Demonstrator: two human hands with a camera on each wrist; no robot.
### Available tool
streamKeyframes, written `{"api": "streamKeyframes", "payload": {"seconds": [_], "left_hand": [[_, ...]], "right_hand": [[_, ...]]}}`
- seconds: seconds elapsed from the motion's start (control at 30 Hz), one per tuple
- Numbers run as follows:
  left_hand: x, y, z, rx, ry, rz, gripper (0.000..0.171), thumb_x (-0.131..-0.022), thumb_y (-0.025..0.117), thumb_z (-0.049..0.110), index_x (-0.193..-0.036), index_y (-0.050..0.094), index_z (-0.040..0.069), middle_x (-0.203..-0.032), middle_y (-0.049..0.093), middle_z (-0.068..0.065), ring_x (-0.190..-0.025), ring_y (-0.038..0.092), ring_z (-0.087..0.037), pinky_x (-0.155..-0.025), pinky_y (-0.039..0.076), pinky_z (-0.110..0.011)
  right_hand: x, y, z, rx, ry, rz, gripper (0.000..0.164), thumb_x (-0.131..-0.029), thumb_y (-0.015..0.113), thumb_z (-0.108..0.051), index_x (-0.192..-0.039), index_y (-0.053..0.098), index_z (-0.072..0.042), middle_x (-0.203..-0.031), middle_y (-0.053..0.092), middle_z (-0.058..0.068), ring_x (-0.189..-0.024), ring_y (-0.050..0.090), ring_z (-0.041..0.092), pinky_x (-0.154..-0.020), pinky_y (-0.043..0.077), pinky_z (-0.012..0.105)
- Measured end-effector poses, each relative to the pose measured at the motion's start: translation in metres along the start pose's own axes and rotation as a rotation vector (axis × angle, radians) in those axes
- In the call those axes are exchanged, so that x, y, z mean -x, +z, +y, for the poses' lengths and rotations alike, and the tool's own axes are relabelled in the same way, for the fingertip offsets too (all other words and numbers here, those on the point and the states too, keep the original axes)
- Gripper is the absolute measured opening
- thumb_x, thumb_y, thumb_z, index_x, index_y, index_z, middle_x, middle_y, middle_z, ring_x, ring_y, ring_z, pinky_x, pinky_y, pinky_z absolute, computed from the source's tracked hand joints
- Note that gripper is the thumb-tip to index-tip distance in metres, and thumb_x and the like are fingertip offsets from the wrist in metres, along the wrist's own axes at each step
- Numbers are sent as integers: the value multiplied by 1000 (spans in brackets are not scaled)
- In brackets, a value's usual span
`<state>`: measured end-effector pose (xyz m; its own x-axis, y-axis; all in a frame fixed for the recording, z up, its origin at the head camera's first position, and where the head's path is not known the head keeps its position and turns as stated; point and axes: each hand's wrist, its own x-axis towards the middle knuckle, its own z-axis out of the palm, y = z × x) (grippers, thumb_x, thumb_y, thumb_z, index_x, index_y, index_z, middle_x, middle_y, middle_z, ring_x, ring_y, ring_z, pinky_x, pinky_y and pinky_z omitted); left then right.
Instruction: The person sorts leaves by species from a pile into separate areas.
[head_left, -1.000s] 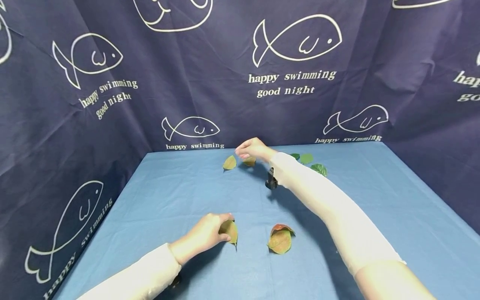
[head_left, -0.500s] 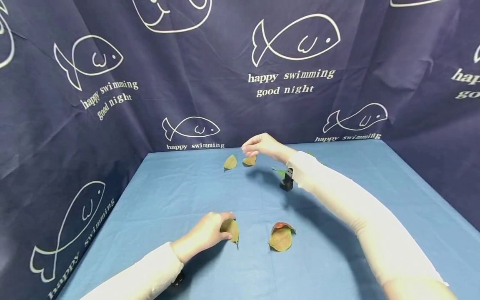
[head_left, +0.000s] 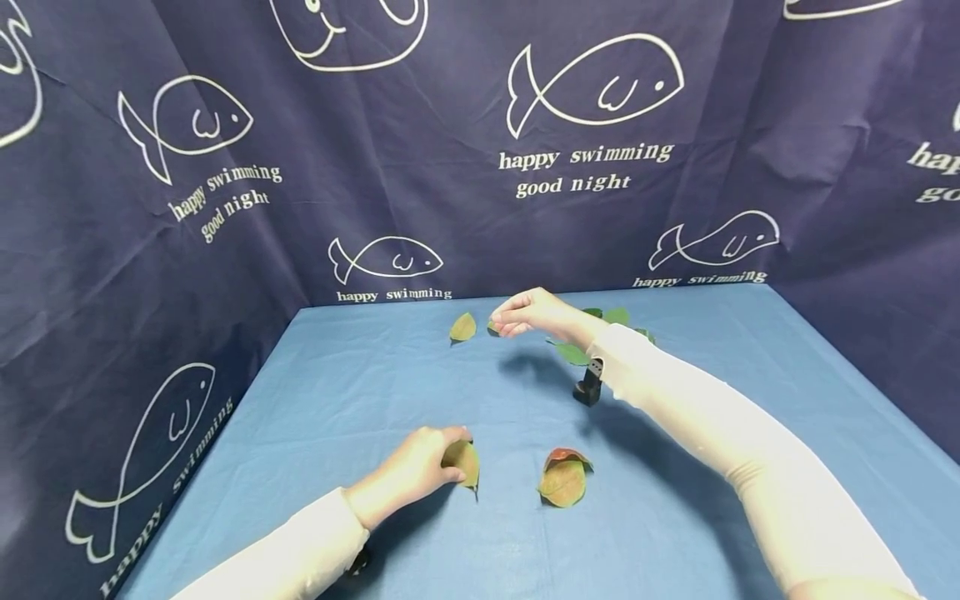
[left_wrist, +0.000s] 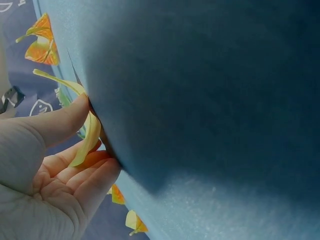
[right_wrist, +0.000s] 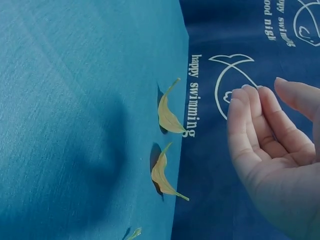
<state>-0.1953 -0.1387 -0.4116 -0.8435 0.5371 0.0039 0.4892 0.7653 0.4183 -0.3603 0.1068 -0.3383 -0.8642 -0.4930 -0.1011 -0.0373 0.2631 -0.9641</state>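
My left hand (head_left: 420,467) pinches a yellow-green leaf (head_left: 462,463) low at the cloth, its stem pointing toward me. In the left wrist view the thumb presses the near face of this curled leaf (left_wrist: 91,132), and the fingers lie behind it. Farther back, my right hand (head_left: 542,315) hovers above the cloth with loosely curled fingers and nothing in them. Beneath its fingertips a yellow-brown leaf (head_left: 492,327) is partly hidden; another yellow leaf (head_left: 462,327) lies to its left. The right wrist view shows both leaves resting apart from the hand.
A red leaf (head_left: 567,455) and a brownish-yellow leaf (head_left: 562,483) overlap at front centre. Several green leaves (head_left: 617,317) lie at the back right, partly behind the right arm. The blue cloth (head_left: 352,375) ends against a navy fish-print curtain (head_left: 450,167).
My right hand has shifted rightward, away from the far yellow leaves, rising and then lowering a little. A green leaf beside its wrist has come into sight. The left hand has stayed on its leaf.
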Motion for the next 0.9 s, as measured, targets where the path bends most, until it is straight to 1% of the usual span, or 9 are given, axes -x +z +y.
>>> {"api": "streamKeyframes", "payload": {"seconds": [0.03, 0.07, 0.17, 0.23, 0.27, 0.3, 0.53, 0.73, 0.9], "left_hand": [[0, 0, 1, 3, 5, 3, 47, -80, 79, 20, -123, 64, 8, -123, 67, -9, -110, 64, -26, -90, 55, -39], [0, 0, 2, 6, 9, 5, 47, -80, 79, 19, -123, 64, 8, -123, 67, -10, -111, 64, -26, -90, 55, -39], [-1, -1, 4, 9, 24, 11, 46, -80, 79, 17, -123, 64, 7, -122, 67, -11, -111, 64, -27, -90, 55, -40], [-1, -1, 6, 11, 26, 9, 46, -80, 79, 17, -122, 64, 7, -123, 66, -12, -111, 64, -27, -91, 54, -40], [-1, -1, 6, 12, 25, 8, 46, -80, 79, 17, -122, 64, 7, -124, 66, -12, -112, 64, -28, -91, 54, -40], [-2, 0, 7, 11, 26, 7, 46, -80, 79, 17, -122, 64, 7, -123, 66, -12, -111, 64, -28, -91, 54, -40], [-4, 2, 5, 4, 30, 20, 48, -79, 80, 18, -123, 64, 6, -123, 67, -12, -113, 63, -28, -92, 54, -40], [1, -1, -1, 19, -7, 30, 46, -78, 81, 18, -121, 66, 7, -121, 68, -10, -113, 63, -28, -92, 54, -42], [0, -2, -5, 59, 9, 47, 44, -77, 82, 17, -117, 68, 8, -117, 69, -9, -111, 64, -27, -91, 54, -41]], "right_hand": [[1, 0, 0, 6, 4, -1, 36, -92, 66, -14, -119, 64, 9, -106, 71, 21, -95, 69, 32, -91, 56, 38], [1, 0, 1, 19, 6, -3, 35, -92, 66, -15, -118, 65, 7, -111, 69, 24, -93, 70, 29, -89, 57, 36], [5, 0, 0, 52, 11, -8, 32, -92, 67, -16, -116, 67, 4, -113, 68, 25, -88, 70, 22, -88, 57, 36], [10, 2, 0, 68, 12, -20, 29, -91, 68, -16, -114, 69, 2, -108, 71, 21, -90, 70, 25, -92, 56, 41], [13, 2, 1, 77, 13, -29, 30, -91, 68, -16, -114, 69, 2, -106, 71, 19, -88, 70, 21, -93, 55, 43], [17, 3, 1, 83, 12, -42, 31, -91, 68, -16, -115, 68, 3, -105, 72, 18, -88, 70, 22, -95, 54, 46], [44, -1, 8, 166, 26, -180, 35, -93, 66, -17, -120, 64, 4, -113, 68, 23, -95, 68, 29, -96, 51, 52], [61, -2, 14, 216, 28, -248, 35, -92, 67, -20, -119, 66, 2, -112, 69, 23, -99, 66, 35, -95, 52, 51], [78, -6, 19, 247, 33, -271, 35, -91, 68, -19, -118, 66, 3, -105, 73, 15, -94, 68, 29, -92, 53, 50]]}}
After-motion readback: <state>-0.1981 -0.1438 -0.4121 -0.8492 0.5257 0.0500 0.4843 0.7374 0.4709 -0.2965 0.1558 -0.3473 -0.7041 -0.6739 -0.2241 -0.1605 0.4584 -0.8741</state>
